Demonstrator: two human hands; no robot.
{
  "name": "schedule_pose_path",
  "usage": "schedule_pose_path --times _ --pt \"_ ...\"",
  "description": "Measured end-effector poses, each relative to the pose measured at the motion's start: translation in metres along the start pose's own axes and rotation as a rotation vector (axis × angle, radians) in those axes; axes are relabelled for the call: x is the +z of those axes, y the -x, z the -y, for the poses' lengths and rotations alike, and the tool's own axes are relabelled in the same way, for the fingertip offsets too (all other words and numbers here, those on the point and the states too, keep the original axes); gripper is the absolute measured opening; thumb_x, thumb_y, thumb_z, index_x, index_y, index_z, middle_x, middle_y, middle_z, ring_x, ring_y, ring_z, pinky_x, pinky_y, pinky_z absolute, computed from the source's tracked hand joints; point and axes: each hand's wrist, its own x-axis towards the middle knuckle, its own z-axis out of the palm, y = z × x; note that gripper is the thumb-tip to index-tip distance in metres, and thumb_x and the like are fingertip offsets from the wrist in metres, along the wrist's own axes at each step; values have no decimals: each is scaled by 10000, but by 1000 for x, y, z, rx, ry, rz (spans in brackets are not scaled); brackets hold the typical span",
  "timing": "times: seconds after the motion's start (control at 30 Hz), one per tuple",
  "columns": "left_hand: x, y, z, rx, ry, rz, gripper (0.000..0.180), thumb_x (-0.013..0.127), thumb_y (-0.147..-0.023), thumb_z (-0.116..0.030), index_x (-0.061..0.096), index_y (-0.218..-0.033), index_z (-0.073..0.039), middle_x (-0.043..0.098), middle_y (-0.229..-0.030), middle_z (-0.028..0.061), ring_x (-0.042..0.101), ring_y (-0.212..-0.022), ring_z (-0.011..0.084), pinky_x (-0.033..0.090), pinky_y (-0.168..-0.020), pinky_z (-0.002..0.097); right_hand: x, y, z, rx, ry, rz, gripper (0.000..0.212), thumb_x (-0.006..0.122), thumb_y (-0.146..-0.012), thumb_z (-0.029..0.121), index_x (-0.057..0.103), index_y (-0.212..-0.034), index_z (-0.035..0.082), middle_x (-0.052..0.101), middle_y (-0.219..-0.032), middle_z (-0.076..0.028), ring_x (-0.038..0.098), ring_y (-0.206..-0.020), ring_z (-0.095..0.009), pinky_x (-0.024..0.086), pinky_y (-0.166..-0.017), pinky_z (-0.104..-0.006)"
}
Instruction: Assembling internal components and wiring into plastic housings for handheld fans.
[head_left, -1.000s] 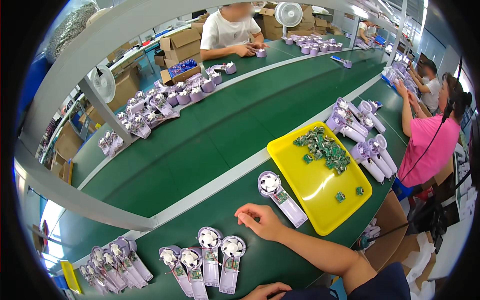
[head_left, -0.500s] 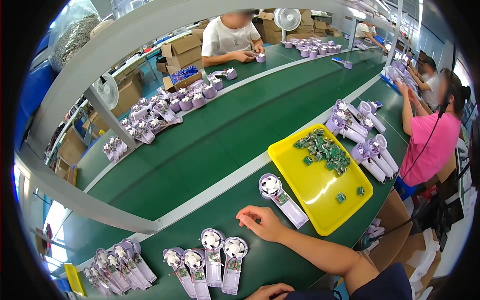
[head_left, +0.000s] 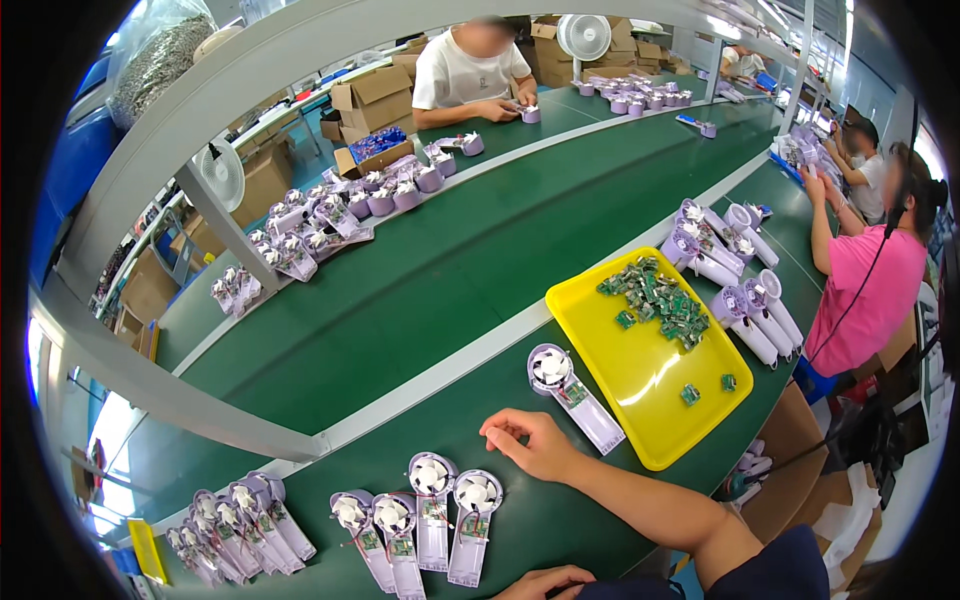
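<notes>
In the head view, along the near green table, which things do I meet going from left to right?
Cluster of fan halves → row of four fan halves → right hand → single open fan → yellow tray

yellow tray (head_left: 620, 380): 1 | lone fan unit (head_left: 572, 393): 1 | near-edge fan units (head_left: 432, 510): 4 | people: maybe 5

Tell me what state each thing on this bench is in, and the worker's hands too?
Right hand: empty, fingers curled, resting on the green belt.
Left hand: mostly out of frame, grip unclear.
Handheld fan half: open, blades and circuit board exposed, lying flat.
Yellow tray: partly filled with small green circuit boards.
Four fan halves: open, lying side by side.
</notes>
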Motion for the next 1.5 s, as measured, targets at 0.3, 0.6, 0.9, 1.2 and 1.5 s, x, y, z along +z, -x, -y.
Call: schedule_pose_path --times 0.3,0.6,0.9,1.2,1.5 --pt "5 -2 -3 -5 53 16 170 607 -1046 -68 660 -1204 -38 706 -1046 110 683 -915 195 558 -811 339 -2 7 4 -16 48 10 169 670 -1022 173 717 -1061 15 747 -834 -41 670 -717 -71 532 -670 -232" --pt "-7 -13 -9 -59 11 151 173 601 -1061 -101 661 -1209 -34 698 -1127 120 693 -1048 237 553 -916 351 -5 -2 12 -37 28 20 160 638 -1043 173 692 -1030 23 709 -872 -32 646 -763 -74 521 -685 -252" --pt "1 -5 0 270 -58 1 130 620 -1032 -70 667 -1139 -13 708 -1009 123 709 -927 278 559 -826 381 -2 7 40 -372 370 194 318 653 -968 114 659 -1267 5 696 -1199 -138 659 -1058 -224 515 -971 -336" --pt "4 -5 5 898 -568 -193 251 749 -825 -45 742 -1064 33 688 -927 112 683 -845 254 574 -812 388 0 38 63 -495 705 566 380 718 -817 60 714 -1184 158 608 -1454 -77 476 -1441 -357 351 -1161 -517" --pt "-5 -4 -8 1026 -749 -270 186 733 -826 -89 747 -996 -14 720 -924 73 697 -877 246 566 -832 397 -30 75 54 -493 818 436 284 798 -809 19 727 -1056 138 621 -1431 -53 488 -1399 -367 454 -1106 -467"
